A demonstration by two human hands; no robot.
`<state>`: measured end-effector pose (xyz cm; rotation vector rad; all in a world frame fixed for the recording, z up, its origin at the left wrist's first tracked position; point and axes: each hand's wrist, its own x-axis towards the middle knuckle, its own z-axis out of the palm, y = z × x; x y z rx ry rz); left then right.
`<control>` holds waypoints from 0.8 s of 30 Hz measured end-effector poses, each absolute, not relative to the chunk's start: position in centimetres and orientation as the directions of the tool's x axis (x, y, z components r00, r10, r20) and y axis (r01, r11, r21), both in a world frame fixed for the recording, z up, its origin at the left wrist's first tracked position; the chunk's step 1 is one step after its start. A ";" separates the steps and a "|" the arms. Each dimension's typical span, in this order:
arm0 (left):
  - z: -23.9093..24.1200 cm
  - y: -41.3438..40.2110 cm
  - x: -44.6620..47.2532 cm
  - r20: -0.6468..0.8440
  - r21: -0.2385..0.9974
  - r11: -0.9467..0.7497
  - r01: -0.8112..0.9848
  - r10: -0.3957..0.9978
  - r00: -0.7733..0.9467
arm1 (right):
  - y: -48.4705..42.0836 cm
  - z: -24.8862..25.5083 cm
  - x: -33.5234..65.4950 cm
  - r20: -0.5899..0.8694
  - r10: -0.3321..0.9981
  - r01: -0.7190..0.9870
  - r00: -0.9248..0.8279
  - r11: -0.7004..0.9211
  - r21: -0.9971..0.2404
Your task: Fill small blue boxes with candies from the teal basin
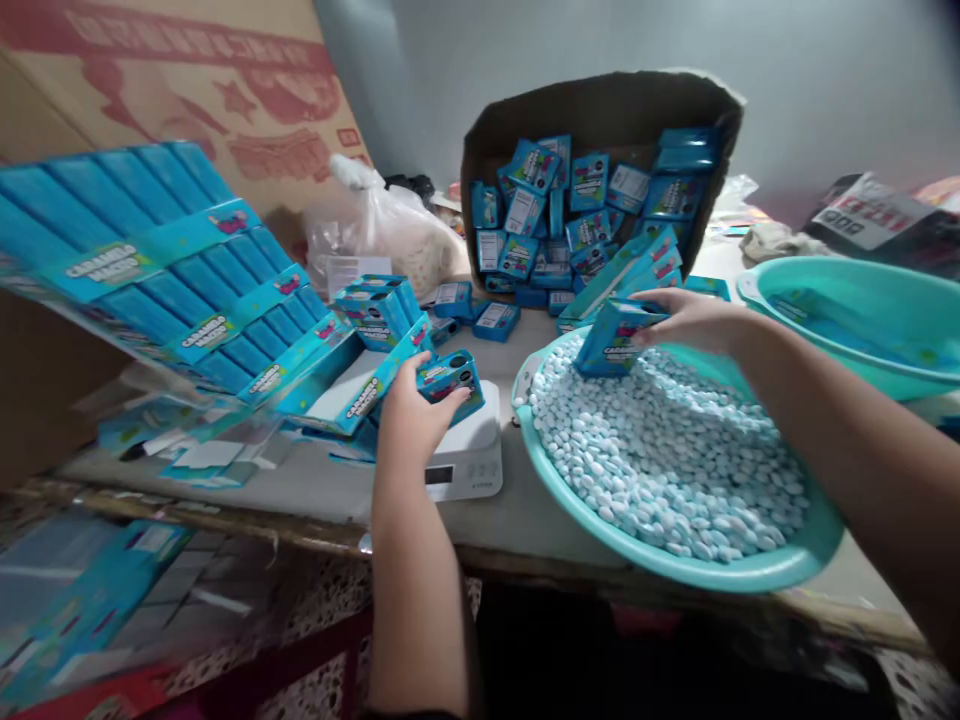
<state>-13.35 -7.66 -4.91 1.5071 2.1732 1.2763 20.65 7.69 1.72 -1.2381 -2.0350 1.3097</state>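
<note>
My left hand [420, 405] is closed around a small blue candy box [452, 382], thumb on its near side, over the white kitchen scale [474, 455]. In my right hand [694, 318] is another blue candy box [609, 345], tilted, its lower edge touching the white and pale-blue candies [675, 480]. These candies fill a turquoise basin [551, 480] on the right. Just left of my left hand stands an open display tray [322, 405] with several small boxes [379, 310] in it. The scale's display is too small to read.
A cardboard carton [600, 110] full of loose blue boxes lies open at the back. Stacked filled display trays [157, 255] lean at the left. A second turquoise basin [885, 290] sits at the far right, and a plastic bag [382, 235] lies behind. The table's front edge [300, 535] runs below.
</note>
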 end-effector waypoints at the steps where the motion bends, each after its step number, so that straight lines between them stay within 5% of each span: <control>1: -4.7 -7.7 -13.1 0.310 0.729 0.122 0.674 0.819 -0.483 | 7.7 1.7 20.6 -0.100 0.855 0.446 -0.509 0.162 -0.880; 6: -1.9 -9.2 -10.5 0.528 0.659 0.018 0.752 0.701 -0.479 | 7.5 1.8 20.0 -0.131 0.871 0.355 -0.473 0.053 -0.933; 9: -0.1 -10.8 -8.2 0.677 0.571 -0.112 0.813 0.625 -0.389 | 7.5 1.9 19.7 -0.066 0.839 0.330 -0.540 0.140 -0.933; 14: 1.7 -12.1 -5.3 0.816 0.225 -0.303 0.926 0.578 -0.009 | 8.4 1.7 20.1 0.126 0.864 0.228 -0.487 0.265 -0.937; 19: 3.2 -9.8 -2.7 0.634 -0.161 -0.628 0.761 0.525 0.568 | 9.7 1.5 20.9 0.208 0.962 0.099 -0.175 0.227 -0.969; 24: 4.6 -5.6 0.2 0.383 -0.285 -0.761 0.583 0.467 0.797 | 10.1 1.1 21.3 0.317 0.944 0.157 -0.089 0.328 -0.932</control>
